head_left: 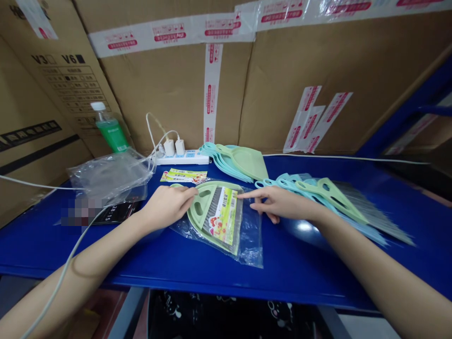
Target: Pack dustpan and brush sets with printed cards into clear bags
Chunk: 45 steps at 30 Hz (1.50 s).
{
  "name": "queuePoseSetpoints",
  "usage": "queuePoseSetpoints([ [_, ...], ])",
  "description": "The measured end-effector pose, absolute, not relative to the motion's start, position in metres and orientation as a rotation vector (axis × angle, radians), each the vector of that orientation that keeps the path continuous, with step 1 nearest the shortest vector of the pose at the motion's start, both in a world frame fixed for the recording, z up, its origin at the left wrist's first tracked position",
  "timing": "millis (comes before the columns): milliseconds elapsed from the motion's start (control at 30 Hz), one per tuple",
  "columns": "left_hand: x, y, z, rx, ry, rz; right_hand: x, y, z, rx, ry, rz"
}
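Observation:
In front of me lies a green dustpan (200, 205) with a grey-bristled brush (214, 205) inside it, both in a clear plastic bag (252, 242). A yellow-green label card (226, 214) covers part of the bristles. My left hand (170, 205) has its fingers curled closed at the dustpan's handle end, which it partly hides. My right hand (273, 201) points its index finger at the card's upper right edge, touching there, the other fingers loosely bent and holding nothing.
Stacked dustpans (247, 162) lie behind, and a pile of brushes (328, 195) lies right. More label cards (183, 176), a power strip (190, 157), clear bags (109, 174), a phone (116, 213) and a green-liquid bottle (112, 132) stand around. A cable (67, 263) crosses my left forearm.

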State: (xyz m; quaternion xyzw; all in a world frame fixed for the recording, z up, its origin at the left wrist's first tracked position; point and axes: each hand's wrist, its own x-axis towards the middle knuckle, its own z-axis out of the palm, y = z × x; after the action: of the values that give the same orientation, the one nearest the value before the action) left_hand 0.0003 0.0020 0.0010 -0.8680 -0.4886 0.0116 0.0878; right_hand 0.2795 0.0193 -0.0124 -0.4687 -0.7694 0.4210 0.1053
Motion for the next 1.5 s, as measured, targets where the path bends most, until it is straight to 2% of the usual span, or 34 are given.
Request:
queuePoseSetpoints([
  [133, -0.003, 0.004, -0.003, -2.766, -1.255, -0.017, 0.280, 0.018, -0.007, -1.446, -2.273, 1.269],
  [500, -0.010, 0.011, -0.008, -2.815, -1.173, -0.180, 0.287, 0.012, 0.003, -1.497, -2.371, 1.233],
  [567, -0.010, 0.011, -0.008, -2.814, -1.159, -0.190, 0.287, 0.013, 0.004, -1.487, -2.414, 1.124],
  [800, -0.012, 0.012, -0.008, -2.824, -1.149, -0.217, 0.281, 0.019, -0.005, -1.410, -2.337, 0.351],
  [900, -0.012, 0.013, -0.009, -2.831, -1.122, -0.232, 0.279, 0.022, -0.015, -1.309, -2.333, 0.142],
  [1200, -0.011, 0.013, -0.009, -2.830, -1.109, -0.233, 0.280, 0.027, -0.029, -1.190, -2.442, 0.057],
  [1500, -0.011, 0.013, -0.010, -2.841, -1.145, -0.231, 0.272, 0.028, -0.037, -1.276, -2.429, -0.073],
])
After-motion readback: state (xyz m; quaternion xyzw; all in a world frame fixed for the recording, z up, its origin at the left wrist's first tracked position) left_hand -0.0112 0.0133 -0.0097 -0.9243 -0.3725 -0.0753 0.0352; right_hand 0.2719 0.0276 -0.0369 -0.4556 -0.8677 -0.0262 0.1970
